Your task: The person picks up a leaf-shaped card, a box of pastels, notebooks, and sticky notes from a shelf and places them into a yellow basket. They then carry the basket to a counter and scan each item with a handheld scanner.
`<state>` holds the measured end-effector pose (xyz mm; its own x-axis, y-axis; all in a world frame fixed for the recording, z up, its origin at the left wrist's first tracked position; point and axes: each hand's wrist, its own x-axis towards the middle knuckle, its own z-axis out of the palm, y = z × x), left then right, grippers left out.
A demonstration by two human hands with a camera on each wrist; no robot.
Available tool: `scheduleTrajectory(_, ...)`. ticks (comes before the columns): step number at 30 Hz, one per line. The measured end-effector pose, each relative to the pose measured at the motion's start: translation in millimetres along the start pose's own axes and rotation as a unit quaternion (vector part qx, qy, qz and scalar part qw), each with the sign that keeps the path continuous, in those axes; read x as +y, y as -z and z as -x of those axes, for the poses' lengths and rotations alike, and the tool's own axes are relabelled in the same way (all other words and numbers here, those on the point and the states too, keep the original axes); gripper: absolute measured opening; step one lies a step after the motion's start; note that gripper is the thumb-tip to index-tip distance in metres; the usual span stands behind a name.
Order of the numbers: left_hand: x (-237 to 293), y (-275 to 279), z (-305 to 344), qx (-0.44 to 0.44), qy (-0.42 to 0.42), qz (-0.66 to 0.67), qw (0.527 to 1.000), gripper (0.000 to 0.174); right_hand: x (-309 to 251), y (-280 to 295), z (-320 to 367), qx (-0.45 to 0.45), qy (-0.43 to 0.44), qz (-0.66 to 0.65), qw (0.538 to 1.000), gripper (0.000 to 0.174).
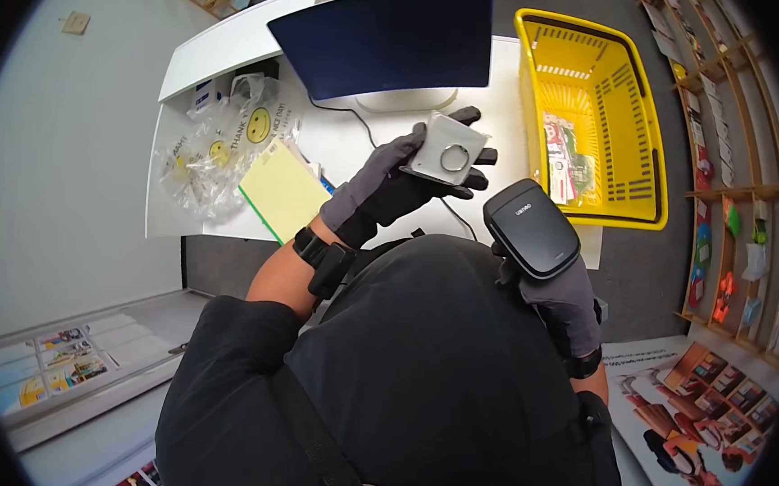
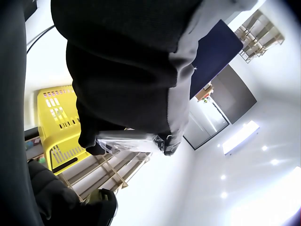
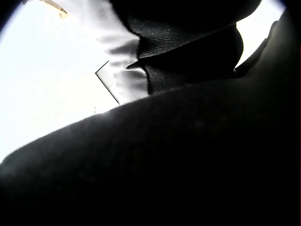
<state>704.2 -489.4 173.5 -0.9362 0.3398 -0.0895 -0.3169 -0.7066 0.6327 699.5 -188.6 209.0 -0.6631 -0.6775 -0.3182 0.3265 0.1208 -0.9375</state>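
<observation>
In the head view my gloved left hand holds a small flat white pack in clear plastic, with a ring shape on its face. The thumb lies along the pack's near-left edge, and fingertips show beyond its far side. From the left wrist view the clear wrap shows edge-on at the fingertips. My right hand, gloved as well, grips a black handheld barcode scanner from below; the scanner's body hides most of those fingers. Only dark glove folds show in the right wrist view.
A curved monitor stands at the back of the white desk. At right, a yellow shopping basket holds some flat packs. Clear smiley-printed bags and a pale yellow pad lie at left. Shelves line the right side.
</observation>
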Motion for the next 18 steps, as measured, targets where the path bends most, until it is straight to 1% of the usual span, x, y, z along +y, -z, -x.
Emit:
scheduleTrajectory(2,-0.2,6.1,5.6,-0.017,-0.012,0.004,1.0,0.076,4.2,-2.8,-8.1,-0.016,0.01,0.03,0.999,0.033)
scheduleTrajectory(3,2.3,6.2,10.4,-0.004,-0.022,0.0,1.0,0.076,7.4,-4.7,-11.2,-0.032,0.011,0.03,0.999,0.033)
scheduleTrajectory(6,14.4,2.8,22.8,0.034,0.027,-0.055,0.998,0.076,19.0,-3.9,-13.7,-0.001,-0.012,-0.008,1.0,0.037)
scheduleTrajectory(7,19.9,7.9,31.4,0.046,0.02,-0.059,0.997,0.076,21.3,-2.7,-16.7,-0.015,-0.011,-0.01,1.0,0.037)
scheduleTrajectory(8,24.2,17.3,42.1,0.062,0.026,-0.134,0.989,0.076,24.1,-2.1,-18.8,-0.02,-0.008,-0.009,1.0,0.039)
scheduleTrajectory(10,29.9,41.0,64.5,0.092,0.046,-0.279,0.955,0.076,28.0,-2.3,-23.8,-0.024,-0.004,-0.008,1.0,0.043)
scheduleTrajectory(11,31.3,58.3,78.4,0.099,0.045,-0.279,0.954,0.076,28.4,-3.1,-25.8,-0.031,-0.005,-0.009,0.999,0.043)
scheduleTrajectory(12,32.8,80.8,95.5,0.192,0.078,-0.338,0.918,0.073,28.9,-3.0,-27.6,-0.027,-0.011,-0.008,1.0,0.045)
scheduleTrajectory(13,36.0,94.0,110.9,0.28,0.112,-0.391,0.87,0.071,29.5,-2.5,-28.2,-0.02,-0.018,-0.006,1.0,0.047)
scheduleTrajectory(15,39.9,113.4,143.3,0.421,0.104,-0.489,0.756,0.074,28.8,-1.9,-27.7,-0.011,-0.028,-0.006,1.0,0.048)
scheduleTrajectory(16,30.4,150.5,164.7,0.479,0.065,-0.567,0.667,0.08,25.6,-1.6,-27.8,-0.005,-0.045,0.006,0.999,0.049)
scheduleTrajectory(17,17.2,191.9,186.1,0.528,0.025,-0.633,0.566,0.086,21.8,-1.1,-27.5,0.001,-0.064,0.019,0.998,0.05)
scheduleTrajectory(18,11.8,216.0,204.1,0.527,0.026,-0.631,0.568,0.086,18.9,-0.7,-26.8,0.008,-0.081,0.033,0.996,0.051)
